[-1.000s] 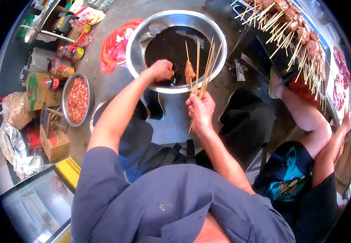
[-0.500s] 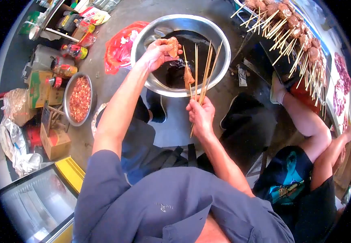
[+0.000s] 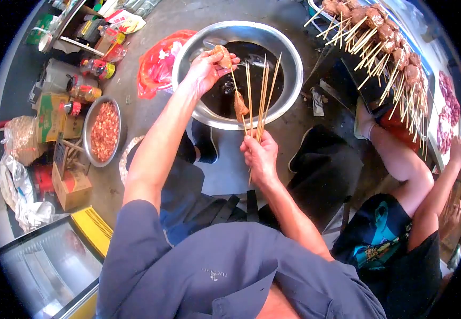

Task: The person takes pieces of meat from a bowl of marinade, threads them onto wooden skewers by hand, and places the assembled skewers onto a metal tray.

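A large steel basin (image 3: pixel 288 101) holds dark liquid in front of me. Over its left side, my left hand (image 3: pixel 206 69) pinches a piece of brownish-orange meat (image 3: pixel 222 56). The tip of one wooden skewer reaches that piece. Lower on the same skewer sits another meat piece (image 3: pixel 240 106). My right hand (image 3: pixel 261 155), at the basin's near rim, is closed around several wooden skewers (image 3: pixel 263 98), whose other tips fan upward over the liquid and look bare.
At upper right, a tray carries many meat skewers (image 3: pixel 384 37), sticks pointing inward. Beside it a co-worker's hand (image 3: pixel 457 148) is near reddish meat pieces (image 3: pixel 447 111). A bowl of chopped reddish food (image 3: pixel 105 130), bottles (image 3: pixel 97 67) and a red plastic bag (image 3: pixel 156 61) lie left.
The meat-bearing skewer has tilted left, and its tip now meets the piece in my left hand. My right hand has shifted slightly left. The co-worker's hand has moved down a little.
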### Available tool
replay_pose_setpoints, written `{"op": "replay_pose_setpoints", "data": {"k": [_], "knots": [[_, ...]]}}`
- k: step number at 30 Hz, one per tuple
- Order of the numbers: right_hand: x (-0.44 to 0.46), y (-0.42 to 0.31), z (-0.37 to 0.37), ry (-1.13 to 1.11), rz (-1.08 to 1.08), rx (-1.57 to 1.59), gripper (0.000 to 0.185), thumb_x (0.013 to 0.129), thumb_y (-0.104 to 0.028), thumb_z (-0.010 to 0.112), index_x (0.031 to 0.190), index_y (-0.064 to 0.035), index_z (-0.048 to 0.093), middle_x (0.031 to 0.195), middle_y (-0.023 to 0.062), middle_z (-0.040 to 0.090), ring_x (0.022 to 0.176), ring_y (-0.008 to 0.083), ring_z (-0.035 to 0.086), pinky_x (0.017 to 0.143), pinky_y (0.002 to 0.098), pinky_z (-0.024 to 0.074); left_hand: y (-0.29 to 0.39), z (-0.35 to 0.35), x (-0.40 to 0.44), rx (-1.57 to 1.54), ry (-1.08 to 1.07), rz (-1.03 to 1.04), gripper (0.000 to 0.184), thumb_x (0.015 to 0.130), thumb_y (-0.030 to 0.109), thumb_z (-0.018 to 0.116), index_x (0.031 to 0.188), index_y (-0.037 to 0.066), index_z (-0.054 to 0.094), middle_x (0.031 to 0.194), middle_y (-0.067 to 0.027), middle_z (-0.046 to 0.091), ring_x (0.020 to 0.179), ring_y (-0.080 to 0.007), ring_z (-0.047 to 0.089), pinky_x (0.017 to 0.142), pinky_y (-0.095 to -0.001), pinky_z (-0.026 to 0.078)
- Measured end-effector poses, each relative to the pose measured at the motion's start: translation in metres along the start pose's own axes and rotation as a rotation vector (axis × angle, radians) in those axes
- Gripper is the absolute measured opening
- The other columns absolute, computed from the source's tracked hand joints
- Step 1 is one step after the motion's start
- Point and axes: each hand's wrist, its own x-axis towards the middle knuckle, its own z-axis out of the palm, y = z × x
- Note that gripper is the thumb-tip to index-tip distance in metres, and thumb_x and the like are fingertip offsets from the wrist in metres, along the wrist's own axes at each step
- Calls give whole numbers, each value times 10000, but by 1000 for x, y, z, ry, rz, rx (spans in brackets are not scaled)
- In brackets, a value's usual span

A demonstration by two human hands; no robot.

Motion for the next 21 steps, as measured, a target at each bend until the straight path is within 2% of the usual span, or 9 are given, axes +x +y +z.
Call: {"op": "replay_pose_setpoints", "data": {"k": [9,21], "knots": [[-1,0,-1,-34,0,7,83,863,-94,580,942,-73,568,660,2,585,498,48,442,432,188,323,2,-5,1,-130,29,37,266,925,73,531,1155,-59,508,1137,-232,593,1087,-353,591,919,-416,536],[1,-1,-2,-20,0,5,85,857,-94,579,937,-69,568,652,6,575,489,51,436,417,199,312,0,4,-6,40,24,9,234,911,39,530,1140,-9,526,1104,-204,618,1038,-338,625,867,-430,553]]}}
